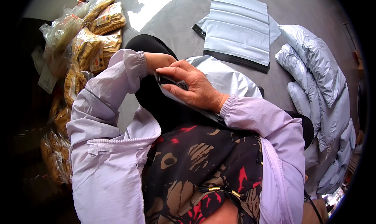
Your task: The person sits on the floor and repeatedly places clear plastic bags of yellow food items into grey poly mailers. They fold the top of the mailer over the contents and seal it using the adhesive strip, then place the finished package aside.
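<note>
A grey-white plastic mailing bag (pixel 227 77) with a dark inner side lies across my lap. My right hand (pixel 195 86) is at the bag's left corner, its thumb and fingers around the dark edge. Beside it, my left hand (pixel 160 62) shows only its wrist and back; its fingers are hidden behind the other hand and the bag's edge. Which sleeve is which: the arm from the picture's left ends at the hidden hand, the arm from the right at the plainly seen one.
Flat mailing bags (pixel 238 30) with black edges lie on the grey floor in front. Filled mailing bags (pixel 320 77) are heaped at the right. Clear packs of a yellowish-brown dried food (pixel 88 48) are piled at the left. My bent knees are beneath the bag.
</note>
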Action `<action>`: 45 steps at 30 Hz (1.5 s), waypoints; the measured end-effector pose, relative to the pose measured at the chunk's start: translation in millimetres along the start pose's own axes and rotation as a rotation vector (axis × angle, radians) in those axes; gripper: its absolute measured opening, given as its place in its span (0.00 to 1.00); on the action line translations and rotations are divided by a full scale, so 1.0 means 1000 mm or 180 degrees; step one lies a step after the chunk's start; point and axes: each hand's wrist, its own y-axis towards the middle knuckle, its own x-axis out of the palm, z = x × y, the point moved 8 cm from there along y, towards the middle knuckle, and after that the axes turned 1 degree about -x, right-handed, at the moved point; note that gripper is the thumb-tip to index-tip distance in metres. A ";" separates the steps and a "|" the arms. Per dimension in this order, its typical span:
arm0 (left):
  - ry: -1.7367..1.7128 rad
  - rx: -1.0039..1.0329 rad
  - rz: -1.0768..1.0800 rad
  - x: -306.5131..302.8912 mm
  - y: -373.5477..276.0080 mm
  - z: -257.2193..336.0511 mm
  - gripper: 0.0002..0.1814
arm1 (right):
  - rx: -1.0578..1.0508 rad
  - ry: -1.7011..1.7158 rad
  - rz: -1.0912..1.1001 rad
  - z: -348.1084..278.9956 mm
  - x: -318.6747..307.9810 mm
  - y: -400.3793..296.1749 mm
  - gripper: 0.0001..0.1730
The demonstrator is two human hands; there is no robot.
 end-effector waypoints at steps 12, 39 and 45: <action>0.0302 -0.0092 0.0117 0.001 -0.002 0.000 0.19 | -0.0486 -0.0724 0.0218 -0.011 0.014 0.011 0.13; -0.0651 -0.0315 -0.0343 0.009 0.002 -0.007 0.26 | -0.0352 -0.0470 0.0264 -0.007 0.015 0.010 0.07; -0.0265 -0.0188 -0.0372 0.007 0.003 -0.007 0.28 | -0.1102 -0.1225 0.0405 -0.038 0.013 0.007 0.03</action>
